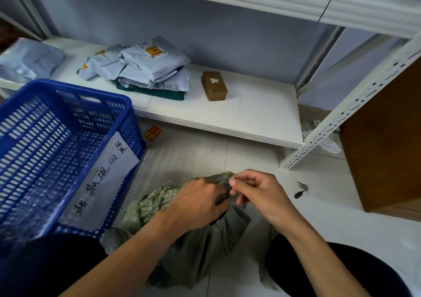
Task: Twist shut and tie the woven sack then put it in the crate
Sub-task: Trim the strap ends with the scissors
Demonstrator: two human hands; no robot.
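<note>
Down on the floor tiles, between the person's dark-clad knees, sits the woven sack (200,246), grey-green, its frayed mouth gathered into a bunch just above the hands; the left hand (196,205) is closed around that gathered neck, fingers curled over a dark tie (222,198) that crosses it; the right hand (255,192) pinches one thin end of the tie between thumb and forefinger, the other fingers loosely bent, the two hands almost touching. Just to the left stands the blue crate (57,151), tilted toward us, a paper sheet (104,178) with handwritten characters lying in it, the sack still outside it. Further back runs a low white shelf (250,112); on it a heap of grey mailer bags (145,69) and, well apart to the right, a small brown box (214,86).
</note>
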